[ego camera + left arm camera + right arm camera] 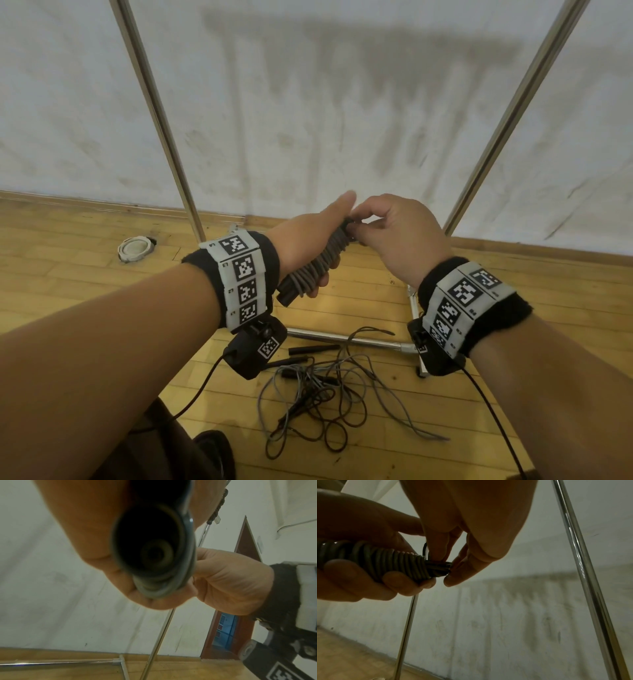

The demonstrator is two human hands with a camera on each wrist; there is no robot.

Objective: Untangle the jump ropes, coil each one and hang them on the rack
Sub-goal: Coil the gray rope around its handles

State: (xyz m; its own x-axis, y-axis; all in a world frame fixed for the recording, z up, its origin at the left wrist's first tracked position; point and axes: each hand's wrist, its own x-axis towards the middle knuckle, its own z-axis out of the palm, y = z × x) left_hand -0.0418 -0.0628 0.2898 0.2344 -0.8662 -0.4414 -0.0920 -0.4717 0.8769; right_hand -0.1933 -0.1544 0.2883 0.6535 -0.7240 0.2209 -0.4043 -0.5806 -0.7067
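My left hand (310, 246) grips a coiled jump rope (317, 262), its grey-brown cord wound tightly round the black handles. The bundle points up and to the right. My right hand (387, 228) pinches the bundle's upper end, where a small loop of cord (425, 549) sticks out by the fingertips (436, 555). In the left wrist view the handle butt (152, 555) fills the middle of the picture. A tangle of jump ropes (329, 394), grey and dark cords with black handles, lies on the floor below my hands. The chrome rack (161, 116) stands in front of me.
The rack's second upright (513, 109) rises at the right, and its base bar (342, 337) lies on the wooden floor behind the tangle. A stained white wall is behind. A round white floor fitting (134, 249) sits at the left. A red door frame (243, 545) shows far right.
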